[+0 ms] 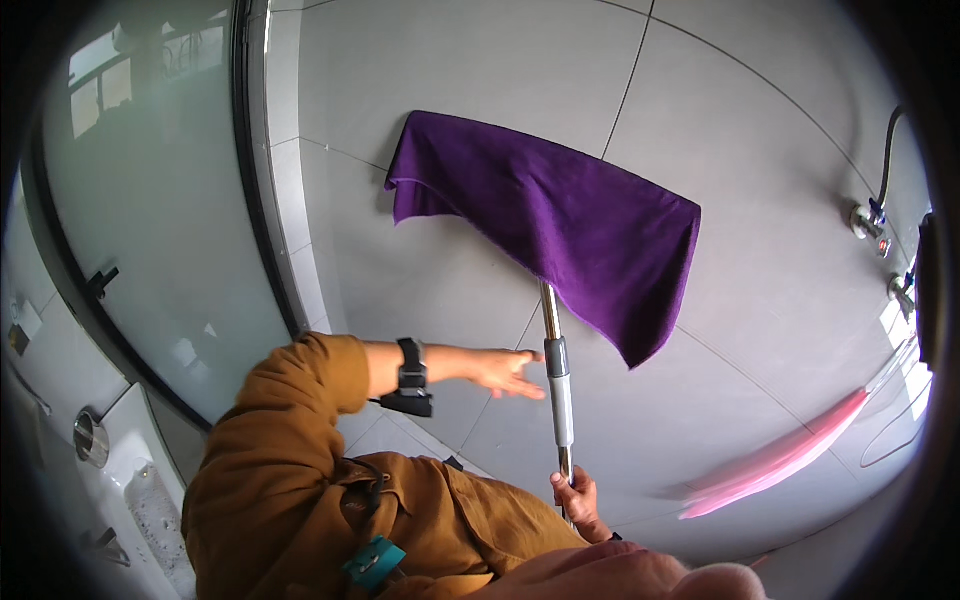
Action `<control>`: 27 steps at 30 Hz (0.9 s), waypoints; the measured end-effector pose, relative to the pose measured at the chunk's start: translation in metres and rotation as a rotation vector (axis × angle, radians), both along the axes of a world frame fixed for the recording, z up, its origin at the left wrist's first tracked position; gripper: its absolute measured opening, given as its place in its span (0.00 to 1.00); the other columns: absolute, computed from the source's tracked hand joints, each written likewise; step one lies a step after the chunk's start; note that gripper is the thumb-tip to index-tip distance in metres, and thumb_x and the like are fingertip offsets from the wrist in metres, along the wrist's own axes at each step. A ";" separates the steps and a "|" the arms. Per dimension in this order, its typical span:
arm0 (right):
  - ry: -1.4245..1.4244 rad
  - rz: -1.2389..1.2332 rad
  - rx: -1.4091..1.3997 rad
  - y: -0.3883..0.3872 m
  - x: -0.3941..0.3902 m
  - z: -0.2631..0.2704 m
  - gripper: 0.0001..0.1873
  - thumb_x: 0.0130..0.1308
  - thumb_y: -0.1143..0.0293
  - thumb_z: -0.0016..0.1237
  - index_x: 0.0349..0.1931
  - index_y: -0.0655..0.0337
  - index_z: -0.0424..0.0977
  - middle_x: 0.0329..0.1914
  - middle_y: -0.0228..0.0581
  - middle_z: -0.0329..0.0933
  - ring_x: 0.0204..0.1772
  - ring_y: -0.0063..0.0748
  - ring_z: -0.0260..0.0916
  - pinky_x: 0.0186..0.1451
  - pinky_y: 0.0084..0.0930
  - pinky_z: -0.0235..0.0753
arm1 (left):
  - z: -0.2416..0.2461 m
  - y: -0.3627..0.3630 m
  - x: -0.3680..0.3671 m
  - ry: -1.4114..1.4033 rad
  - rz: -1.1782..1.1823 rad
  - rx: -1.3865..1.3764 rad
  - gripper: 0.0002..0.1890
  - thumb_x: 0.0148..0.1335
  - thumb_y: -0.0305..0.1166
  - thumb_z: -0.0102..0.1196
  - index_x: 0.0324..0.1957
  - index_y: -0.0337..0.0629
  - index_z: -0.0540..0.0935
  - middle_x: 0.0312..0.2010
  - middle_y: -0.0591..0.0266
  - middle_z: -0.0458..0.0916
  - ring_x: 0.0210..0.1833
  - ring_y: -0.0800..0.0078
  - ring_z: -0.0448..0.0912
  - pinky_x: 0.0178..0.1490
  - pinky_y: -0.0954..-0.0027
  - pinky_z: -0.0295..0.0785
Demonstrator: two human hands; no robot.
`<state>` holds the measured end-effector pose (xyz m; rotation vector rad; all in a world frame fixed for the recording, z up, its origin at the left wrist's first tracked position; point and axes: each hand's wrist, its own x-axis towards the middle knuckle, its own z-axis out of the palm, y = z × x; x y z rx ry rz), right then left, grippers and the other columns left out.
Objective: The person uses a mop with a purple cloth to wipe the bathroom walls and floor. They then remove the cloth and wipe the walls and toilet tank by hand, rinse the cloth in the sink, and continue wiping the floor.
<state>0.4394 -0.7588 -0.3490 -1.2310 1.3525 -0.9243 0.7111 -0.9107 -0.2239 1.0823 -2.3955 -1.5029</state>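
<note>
A purple cloth lies draped over the top of a telescopic metal pole and hangs in folds before the grey tiled wall. Whatever head the pole has is hidden beneath it. My right hand grips the lower chrome part of the pole, close to my body. Reaching across from the left, my left hand is beside the pole's grey collar, fingers apart and holding nothing. A black strap with a small device is around my left forearm.
To the left is a frosted glass door with a black frame and handle. A white basin with sudsy water stands at lower left. Pink fabric or plastic hangs at right, below metal valves and a hose.
</note>
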 end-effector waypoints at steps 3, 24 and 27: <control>-0.042 0.034 -0.025 -0.013 0.002 0.015 0.18 0.59 0.60 0.58 0.24 0.60 0.65 0.16 0.28 0.66 0.18 0.18 0.63 0.21 0.19 0.64 | -0.013 -0.010 -0.033 0.599 0.092 0.054 0.31 0.66 0.45 0.51 0.61 0.35 0.57 0.40 0.59 0.75 0.46 0.68 0.78 0.43 0.67 0.78; 0.019 -0.263 -0.333 -0.028 0.059 0.024 0.13 0.61 0.68 0.53 0.41 0.62 0.66 0.23 0.32 0.68 0.26 0.23 0.67 0.30 0.23 0.69 | 0.178 -0.067 -0.019 0.825 0.173 -0.478 0.15 0.66 0.40 0.51 0.36 0.39 0.64 0.22 0.63 0.74 0.22 0.77 0.77 0.21 0.76 0.74; 0.043 -0.296 -0.363 -0.034 0.064 0.033 0.13 0.61 0.66 0.53 0.40 0.61 0.66 0.21 0.32 0.67 0.24 0.23 0.66 0.28 0.23 0.69 | 0.227 -0.082 -0.027 0.793 0.167 -0.584 0.16 0.65 0.41 0.51 0.35 0.38 0.65 0.21 0.63 0.74 0.20 0.76 0.77 0.19 0.76 0.74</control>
